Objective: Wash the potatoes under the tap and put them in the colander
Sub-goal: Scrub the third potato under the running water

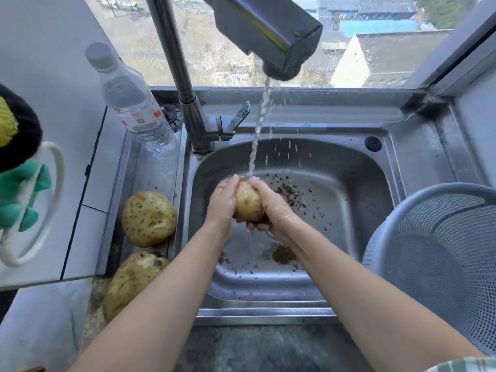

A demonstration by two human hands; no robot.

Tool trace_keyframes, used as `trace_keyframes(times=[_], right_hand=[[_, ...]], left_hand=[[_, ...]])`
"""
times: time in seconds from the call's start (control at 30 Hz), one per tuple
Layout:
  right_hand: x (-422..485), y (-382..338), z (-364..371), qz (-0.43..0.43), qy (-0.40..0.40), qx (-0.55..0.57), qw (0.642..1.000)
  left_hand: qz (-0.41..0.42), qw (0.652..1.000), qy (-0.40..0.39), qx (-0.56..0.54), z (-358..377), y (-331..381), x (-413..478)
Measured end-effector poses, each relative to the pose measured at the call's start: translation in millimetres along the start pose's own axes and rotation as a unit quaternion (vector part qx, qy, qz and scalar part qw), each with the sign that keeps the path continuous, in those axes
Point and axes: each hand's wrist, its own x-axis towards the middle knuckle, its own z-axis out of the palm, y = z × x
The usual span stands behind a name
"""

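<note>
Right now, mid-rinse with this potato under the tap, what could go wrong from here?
1. The wet potato, held between left hand and right hand, could slip and drop into the sink.
2. Dirt collecting on the sink floor could slow draining.
3. The colander sits at the sink's right edge; a potato tossed in might tip it.

Sink: one steel sink (pixel 349 167).
Potatoes: three; the wet potato (pixel 249 202) above the sink's basin, the speckled potato (pixel 149 218) and the scuffed potato (pixel 131 283) both lying left of the sink.
Hands: two; the left hand (pixel 222 202) and the right hand (pixel 273 208), both over the sink, cupped round the wet potato.
Colander: one, a grey mesh colander (pixel 440 237) at the sink's right edge.
Tap: one, a steel tap (pixel 188 103) at the sink's back rim.
Bottle: one, a clear plastic water bottle (pixel 131 103) beyond the sink's back left corner.
</note>
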Motion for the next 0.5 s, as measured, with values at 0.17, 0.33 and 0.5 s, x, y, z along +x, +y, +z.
trace_keyframes(times=[0.17,0.33,0.5], right_hand=[[-1.5,-0.3,-4.6,0.052,0.025,0.107,0.993],[-5.4,3.6,6.3,-0.007,-0.029,0.070,0.997],[-1.5,-0.5,3.3,-0.022,0.051,0.058,0.997]], left_hand=[[0.055,0.992,-0.105,-0.043,-2.2,-14.2,-10.8],[-0.059,0.989,0.077,-0.114,11.4,4.2,-8.1],[0.046,0.998,-0.008,-0.048,6.0,-4.6,-20.1]])
